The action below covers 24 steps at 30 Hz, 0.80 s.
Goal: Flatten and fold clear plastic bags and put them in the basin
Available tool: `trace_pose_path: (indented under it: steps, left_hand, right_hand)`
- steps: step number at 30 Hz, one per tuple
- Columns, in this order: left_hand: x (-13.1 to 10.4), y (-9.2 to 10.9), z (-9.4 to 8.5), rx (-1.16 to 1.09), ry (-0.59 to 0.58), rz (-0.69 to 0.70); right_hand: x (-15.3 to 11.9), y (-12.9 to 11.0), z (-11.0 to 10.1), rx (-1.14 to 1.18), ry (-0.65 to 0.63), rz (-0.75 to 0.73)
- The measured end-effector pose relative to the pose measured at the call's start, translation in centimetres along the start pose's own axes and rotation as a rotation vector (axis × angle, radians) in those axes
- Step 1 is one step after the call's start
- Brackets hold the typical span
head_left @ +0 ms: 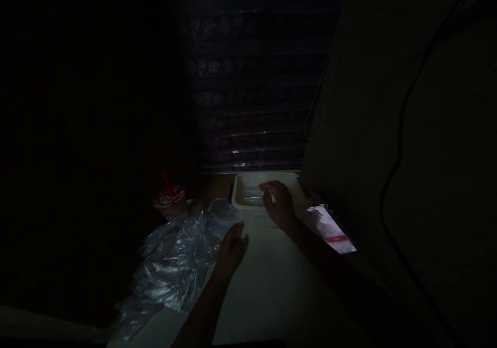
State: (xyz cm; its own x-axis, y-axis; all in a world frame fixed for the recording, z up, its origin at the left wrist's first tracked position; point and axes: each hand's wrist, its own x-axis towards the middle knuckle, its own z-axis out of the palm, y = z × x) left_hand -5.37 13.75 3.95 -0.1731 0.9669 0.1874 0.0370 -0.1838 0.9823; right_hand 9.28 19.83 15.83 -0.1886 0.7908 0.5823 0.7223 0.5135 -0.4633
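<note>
In dim light, my right hand (278, 203) is over the near side of a pale rectangular tray (267, 174). Its fingers curve to the left, with a gap between them and the thumb, and I see nothing held in it. Inside the tray lies something clear and shiny (252, 195), like thin plastic; its kind is too dark to tell. My left hand (233, 247) hovers above the white table, nearer to me, fingers and thumb apart and slightly blurred. Just left of it spreads crumpled clear plastic sheeting or bags (176, 262).
A cup (171, 200) with a red patterned lid and red straw stands at the left. On the right lies a lit phone (330, 229). Behind the white table (256, 296) hangs a striped blind (252, 104); a dark cable (399, 130) runs down the right side.
</note>
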Motion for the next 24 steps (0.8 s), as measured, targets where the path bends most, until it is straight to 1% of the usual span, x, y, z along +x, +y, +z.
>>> trace_pose_path:
  steps: [2, 3, 4, 6, 8, 13, 17, 20, 22, 24]
  left_hand:
    - [0.2, 0.0, -0.2, 0.060, -0.038, 0.049]
    - [0.3, 0.0, -0.4, 0.093, -0.055, 0.078]
    - [0.3, 0.0, -0.4, 0.126, -0.066, 0.107]
    - [0.5, 0.0, -0.6, 0.192, -0.087, 0.166]
    - [0.6, -0.1, -0.6, 0.256, -0.106, 0.222]
    - [0.3, 0.2, -0.6, 0.413, -0.123, 0.321]
    - [-0.6, 0.9, -0.5, 0.551, -0.129, 0.383]
    - [-1.0, 1.4, -0.4, 0.660, -0.113, 0.402]
    - [-0.7, 1.7, -0.6, 0.731, -0.101, 0.400]
    - [0.3, 1.9, -1.0, 0.798, -0.098, 0.388]
  right_hand:
    - [-3.5, -0.4, 0.7, 0.038, -0.005, -0.100]
    - [-5.1, -0.4, 1.1, 0.075, -0.001, -0.202]
    - [-6.4, -0.1, 1.7, 0.091, -0.014, -0.252]
    - [-8.5, 0.7, 2.7, 0.076, -0.040, -0.238]
    - [-9.7, 1.7, 3.6, 0.059, -0.068, -0.221]
    - [-10.4, 3.6, 4.6, 0.009, -0.161, -0.171]
    - [-10.4, 4.2, 5.2, -0.028, -0.197, -0.100]
    - [-10.5, 4.5, 5.5, -0.055, -0.220, -0.062]
    - [-10.5, 4.5, 5.5, -0.074, -0.237, -0.045]
    - [-10.4, 4.4, 5.4, -0.091, -0.255, -0.038]
